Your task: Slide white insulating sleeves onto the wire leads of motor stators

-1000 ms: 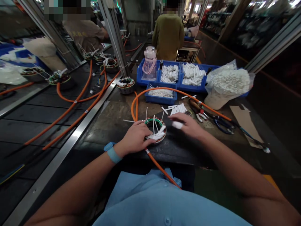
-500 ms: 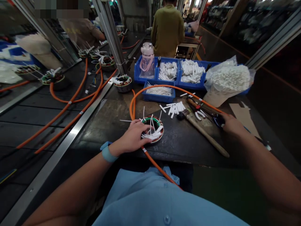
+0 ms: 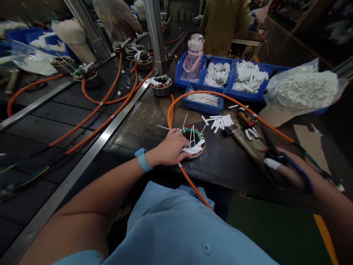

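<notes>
Head view: we see the round wound stator ring with green-and-red winding and white sleeved leads (image 3: 193, 141) lying flat on the dark worktable (image 3: 220, 162), near its front edge. Left hand (image 3: 171, 149) rests on the ring's 9 o'clock side, fingers curled over the rim and touching the white leads; thumb lies along the near edge. A blue wristband (image 3: 142, 160) sits on that wrist.

Right hand (image 3: 292, 169) is at 3 o'clock from the ring, well apart from it, closed around blue-handled scissors (image 3: 286, 163); the picture is blurred here, so we cannot tell whether the blades are parted. One fingertip bears a white wrap.

An orange cable (image 3: 220, 97) loops from the ring's 11 o'clock around behind it and runs off toward 3 o'clock; another stretch leaves the ring at 6 o'clock toward the blue shirt.

At 1 o'clock, near the ring: a small heap of short white tubes (image 3: 220, 121), then a wooden-handled brush (image 3: 242, 138). At 12 o'clock stand blue plastic bins (image 3: 217, 75) holding white tubes, with a pink water bottle (image 3: 194, 57) in one. A clear bag of white sticks (image 3: 300, 92) lies at 2 o'clock.
</notes>
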`<state>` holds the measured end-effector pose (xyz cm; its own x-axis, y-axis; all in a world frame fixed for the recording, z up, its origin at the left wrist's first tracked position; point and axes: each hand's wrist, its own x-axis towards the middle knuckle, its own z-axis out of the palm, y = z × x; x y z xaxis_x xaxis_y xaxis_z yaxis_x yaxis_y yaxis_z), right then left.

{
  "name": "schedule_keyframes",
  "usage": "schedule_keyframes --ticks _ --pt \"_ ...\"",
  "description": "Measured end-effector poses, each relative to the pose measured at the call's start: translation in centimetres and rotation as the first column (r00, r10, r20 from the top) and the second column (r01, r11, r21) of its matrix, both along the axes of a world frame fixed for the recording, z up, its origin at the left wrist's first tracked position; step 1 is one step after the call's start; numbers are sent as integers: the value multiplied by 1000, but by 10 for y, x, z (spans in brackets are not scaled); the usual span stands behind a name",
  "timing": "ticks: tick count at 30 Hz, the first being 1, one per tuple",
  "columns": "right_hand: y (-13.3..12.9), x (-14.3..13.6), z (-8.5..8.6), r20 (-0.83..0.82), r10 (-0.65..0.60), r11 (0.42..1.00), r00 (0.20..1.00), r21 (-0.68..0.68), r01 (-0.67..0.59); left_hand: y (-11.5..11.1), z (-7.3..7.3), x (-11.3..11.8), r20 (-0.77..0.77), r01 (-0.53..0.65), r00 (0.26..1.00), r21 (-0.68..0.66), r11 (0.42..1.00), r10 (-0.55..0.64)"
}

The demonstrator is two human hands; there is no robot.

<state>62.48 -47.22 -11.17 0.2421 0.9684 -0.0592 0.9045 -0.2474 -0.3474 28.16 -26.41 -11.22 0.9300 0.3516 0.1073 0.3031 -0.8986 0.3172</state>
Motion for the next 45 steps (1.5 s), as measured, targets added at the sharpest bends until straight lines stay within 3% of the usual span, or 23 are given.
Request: schedule_keyframes --ticks 3,5,9,15,22,27,31,34,38,41,44,45 --pt "26 -50 14 171 378 925 910 -123 -361 0 7 3 -56 15 998 -44 999 -17" --pt "48 -74 21 326 493 869 806 -219 -443 0 9 7 -26 -36 999 -92 995 34" --pt "84 -96 29 499 601 795 624 -296 -529 2 5 18 183 -193 957 -182 964 226" --pt "101 -102 27 539 662 731 520 -313 -606 5 -4 30 326 -148 906 -350 925 269" --pt "89 -96 8 584 606 778 541 -292 -557 0 -3 24 400 -183 849 -391 902 346" --pt "77 -79 -3 618 441 890 651 -208 -406 5 9 20 488 -177 791 -393 902 368" --pt "85 -82 -11 622 343 935 704 -151 -322 16 21 38 361 -196 870 -370 908 335" --pt "98 -89 -19 628 355 927 693 -138 -350 25 27 55 234 -160 945 -280 946 229" --pt "109 -90 -29 642 370 915 672 -129 -381 29 26 61 212 -102 966 -224 969 151" --pt "106 -82 -35 642 333 931 690 -108 -348 27 22 46 391 -157 882 -281 947 262" --pt "102 -79 -34 628 288 948 723 -79 -309 30 20 25 531 -302 690 -406 862 492" --pt "102 -80 -32 623 287 948 727 -76 -308 33 20 19 527 -340 658 -429 837 538"
